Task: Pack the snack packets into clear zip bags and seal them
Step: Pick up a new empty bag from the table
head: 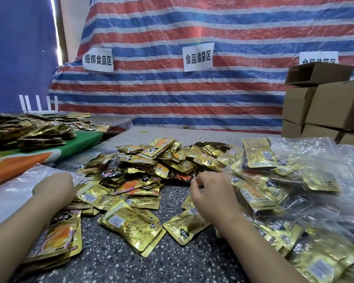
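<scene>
A loose heap of gold foil snack packets (151, 166) lies in the middle of the speckled table (143, 266). My left hand (55, 188) rests at the heap's left edge, fingers curled under and hidden, over a small stack of packets (57, 240). My right hand (211, 193) hovers at the heap's right side, fingers bent and pinched near the packets; whether it holds one is unclear. Clear zip bags filled with packets (274, 176) pile up on the right. Empty clear bags (18, 186) lie flat at the left.
Brown cardboard boxes (325, 105) are stacked at the back right. A second heap of gold packets (29, 129) sits on a green and orange cloth at the left. A striped tarp with paper signs (198, 57) hangs behind.
</scene>
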Available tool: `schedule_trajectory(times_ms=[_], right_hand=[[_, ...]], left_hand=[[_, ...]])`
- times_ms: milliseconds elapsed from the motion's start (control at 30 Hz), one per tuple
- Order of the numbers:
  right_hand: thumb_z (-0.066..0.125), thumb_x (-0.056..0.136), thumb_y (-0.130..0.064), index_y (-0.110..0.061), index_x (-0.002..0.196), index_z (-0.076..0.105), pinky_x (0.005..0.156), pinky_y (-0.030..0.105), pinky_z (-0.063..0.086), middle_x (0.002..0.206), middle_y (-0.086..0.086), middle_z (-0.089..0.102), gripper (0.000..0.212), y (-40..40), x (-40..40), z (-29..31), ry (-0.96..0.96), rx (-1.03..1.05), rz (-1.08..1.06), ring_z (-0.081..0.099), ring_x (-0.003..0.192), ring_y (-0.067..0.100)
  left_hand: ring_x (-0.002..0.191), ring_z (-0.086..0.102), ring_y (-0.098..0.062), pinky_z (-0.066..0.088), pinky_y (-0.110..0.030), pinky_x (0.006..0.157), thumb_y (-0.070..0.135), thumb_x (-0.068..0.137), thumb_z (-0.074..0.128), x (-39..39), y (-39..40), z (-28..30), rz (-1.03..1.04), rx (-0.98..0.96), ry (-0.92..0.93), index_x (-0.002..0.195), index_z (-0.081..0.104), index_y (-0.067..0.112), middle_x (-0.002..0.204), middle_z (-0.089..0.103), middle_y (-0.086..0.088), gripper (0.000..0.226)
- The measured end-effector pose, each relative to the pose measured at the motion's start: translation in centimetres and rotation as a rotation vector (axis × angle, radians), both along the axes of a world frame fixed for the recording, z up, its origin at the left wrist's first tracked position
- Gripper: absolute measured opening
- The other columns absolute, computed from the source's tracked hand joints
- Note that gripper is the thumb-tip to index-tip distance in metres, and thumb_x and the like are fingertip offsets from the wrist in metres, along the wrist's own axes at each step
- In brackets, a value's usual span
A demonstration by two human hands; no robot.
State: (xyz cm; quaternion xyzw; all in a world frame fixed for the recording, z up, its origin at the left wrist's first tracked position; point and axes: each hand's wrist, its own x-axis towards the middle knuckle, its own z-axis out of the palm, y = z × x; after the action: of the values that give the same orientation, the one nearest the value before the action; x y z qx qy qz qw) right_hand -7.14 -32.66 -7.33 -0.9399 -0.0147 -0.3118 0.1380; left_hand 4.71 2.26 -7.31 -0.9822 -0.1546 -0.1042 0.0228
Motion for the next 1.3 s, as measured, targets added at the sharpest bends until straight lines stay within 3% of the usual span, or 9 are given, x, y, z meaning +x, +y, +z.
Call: schedule_trajectory(times_ms=[333,500,700,867,967,1067,1167,1233,1300], right_hand=[[0.041,0.101,-0.037,-0.02,0.07,0.051,0.099,0.037,0.038,0.065,-0.007,0.05,0.037,0.0,0.1,0.1,-0.022,0.012,0.026,0.049,0.07,0.016],[0.042,0.1,-0.036,-0.019,0.069,0.052,0.098,0.037,0.039,0.064,-0.007,0.05,0.037,0.0,0.0,0.2,-0.04,0.02,0.042,0.05,0.069,0.015],[0.044,0.1,-0.035,-0.016,0.076,0.06,0.089,0.036,0.044,0.072,-0.004,0.059,0.035,0.0,0.0,0.2,-0.043,0.112,0.063,0.054,0.075,0.017],[0.047,0.102,-0.034,-0.014,0.076,0.064,0.058,0.033,0.044,0.066,0.001,0.062,0.037,0.5,-0.4,0.9,-0.007,0.546,0.173,0.054,0.06,0.009],[0.03,0.107,-0.047,-0.007,0.094,0.067,0.066,0.034,0.055,0.089,0.018,0.073,0.056,0.8,-0.5,2.0,0.163,1.197,0.256,0.067,0.072,0.02],[0.018,0.101,-0.065,0.001,0.113,0.064,0.078,0.04,0.06,0.101,0.022,0.074,0.081,0.4,-0.9,2.9,0.327,1.587,0.417,0.073,0.086,0.029],[0.025,0.098,-0.07,0.005,0.124,0.061,0.069,0.036,0.061,0.112,0.026,0.071,0.087,-0.3,-1.4,3.2,0.411,1.731,0.521,0.072,0.087,0.03],[0.038,0.1,-0.061,0.0,0.126,0.057,0.063,0.035,0.06,0.117,0.026,0.068,0.069,-0.7,-1.6,3.7,0.426,1.738,0.469,0.07,0.085,0.03],[0.049,0.102,-0.043,-0.007,0.113,0.057,0.057,0.032,0.057,0.106,0.019,0.07,0.039,-0.9,-1.7,4.1,0.398,1.697,0.378,0.068,0.077,0.027]], left_hand=[[0.074,0.053,-0.031,0.037,-0.031,0.055,0.005,0.093,0.045,-0.8,-2.7,2.6,-0.134,-0.137,-0.364,0.084,0.05,0.009,0.083,0.055,-0.01,0.011],[0.062,0.052,-0.032,0.034,-0.034,0.049,0.003,0.093,0.046,-2.0,-7.1,4.8,-0.346,-0.139,-0.531,0.088,0.041,0.008,0.064,0.044,-0.007,0.009],[0.06,0.051,-0.03,0.038,-0.036,0.05,0.003,0.095,0.049,-5.0,-14.3,5.3,-0.719,-0.297,-0.711,0.109,0.056,0.008,0.072,0.06,-0.011,0.017],[0.047,0.044,-0.019,0.031,-0.025,0.04,-0.006,0.086,0.06,-7.9,-19.3,3.8,-0.986,-0.308,-0.745,0.101,0.064,0.011,0.064,0.059,-0.001,0.023],[0.06,0.064,-0.024,0.048,-0.029,0.047,-0.007,0.082,0.062,-8.5,-20.3,2.2,-1.153,-0.333,-0.732,0.108,0.067,0.011,0.079,0.071,-0.005,0.033],[0.072,0.067,-0.022,0.054,-0.032,0.056,-0.001,0.078,0.056,-8.6,-20.4,1.4,-1.304,-0.306,-0.702,0.111,0.063,0.012,0.087,0.072,-0.004,0.037],[0.081,0.065,-0.016,0.053,-0.031,0.065,-0.002,0.075,0.059,-8.9,-20.1,1.5,-1.385,-0.261,-0.701,0.114,0.059,0.015,0.093,0.072,-0.001,0.043],[0.087,0.065,-0.015,0.052,-0.031,0.071,-0.001,0.08,0.056,-9.2,-19.9,1.4,-1.446,-0.244,-0.692,0.11,0.059,0.013,0.097,0.072,0.0,0.034],[0.094,0.065,-0.016,0.053,-0.031,0.077,-0.009,0.078,0.062,-9.2,-19.7,1.4,-1.483,-0.229,-0.707,0.112,0.059,0.012,0.103,0.072,-0.002,0.041]])
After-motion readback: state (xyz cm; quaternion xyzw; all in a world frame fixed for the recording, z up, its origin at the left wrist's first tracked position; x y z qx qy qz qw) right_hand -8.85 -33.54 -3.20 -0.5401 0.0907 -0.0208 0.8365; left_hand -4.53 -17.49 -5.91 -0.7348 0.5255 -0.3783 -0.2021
